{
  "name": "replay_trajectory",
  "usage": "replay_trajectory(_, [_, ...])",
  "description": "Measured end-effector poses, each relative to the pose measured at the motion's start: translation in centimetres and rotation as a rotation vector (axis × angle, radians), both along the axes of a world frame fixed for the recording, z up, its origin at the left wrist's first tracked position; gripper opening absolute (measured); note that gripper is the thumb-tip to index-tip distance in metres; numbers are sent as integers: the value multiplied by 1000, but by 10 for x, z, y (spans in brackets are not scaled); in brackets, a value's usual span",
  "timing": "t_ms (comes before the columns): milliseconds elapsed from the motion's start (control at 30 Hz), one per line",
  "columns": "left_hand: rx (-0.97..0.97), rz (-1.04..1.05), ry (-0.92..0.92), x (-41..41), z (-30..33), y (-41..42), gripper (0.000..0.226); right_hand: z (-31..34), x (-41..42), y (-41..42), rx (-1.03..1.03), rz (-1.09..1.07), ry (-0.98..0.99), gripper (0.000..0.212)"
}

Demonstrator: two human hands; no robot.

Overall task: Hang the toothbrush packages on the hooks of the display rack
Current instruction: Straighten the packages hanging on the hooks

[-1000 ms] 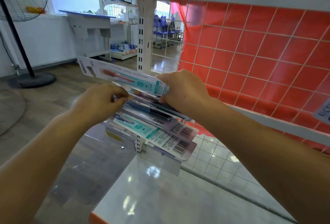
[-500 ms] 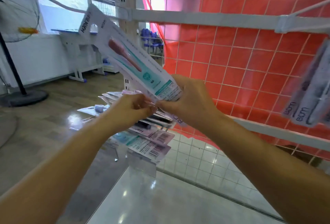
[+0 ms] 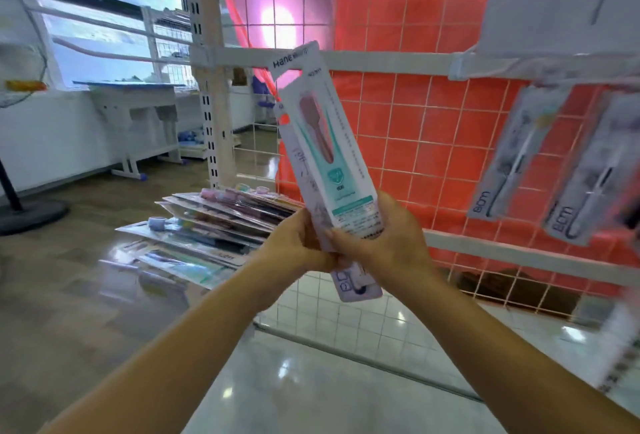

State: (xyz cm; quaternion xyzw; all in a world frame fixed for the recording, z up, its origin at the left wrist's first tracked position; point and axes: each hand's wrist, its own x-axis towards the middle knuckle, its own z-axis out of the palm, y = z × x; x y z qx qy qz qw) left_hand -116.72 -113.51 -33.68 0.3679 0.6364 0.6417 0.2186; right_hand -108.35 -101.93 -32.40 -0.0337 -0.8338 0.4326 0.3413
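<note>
Gripping the bottom end of one toothbrush package (image 3: 323,142), the right hand (image 3: 388,243) had its thumb curled across the front of the card and its fingers behind it. The left hand (image 3: 294,243) sat touching it at nine o'clock, fingers curled on the same lower edge while also holding a fanned stack of packages (image 3: 221,219) that spread away toward nine o'clock, roughly level. The two hands were pressed together at the centre of the scene.

The raised package stood nearly upright, tilted slightly with its top leaning toward eleven o'clock. It showed a pink brush head on a white and teal card. Its top edge overlapped a white horizontal rail (image 3: 388,64) of the display rack (image 3: 207,94). Whether its hang hole was on a hook could not be told.

Below the hands, at six o'clock, the end of another pale package (image 3: 356,286) poked out.

At three o'clock from the hands, two hanging packages (image 3: 540,163) dangled from the rail, blurred, in front of a wire grid (image 3: 433,142) backed by red cloth.

At nine o'clock, farther off, a white desk (image 3: 135,101) stood beneath a window (image 3: 104,0), and a fan base (image 3: 31,212) rested on the wooden floor.
</note>
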Motion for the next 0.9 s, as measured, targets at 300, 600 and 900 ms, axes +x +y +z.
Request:
replay_trajectory(300, [122, 48, 66, 27, -4, 27, 63, -1, 23, 22, -137, 24, 88, 50])
replay_trajectory(600, [118, 11, 35, 28, -2, 31, 67, -19, 42, 45, -269, 46, 72, 46])
replay_trajectory(900, [65, 15, -25, 27, -4, 37, 60, -21, 54, 65, -660, 211, -80, 27])
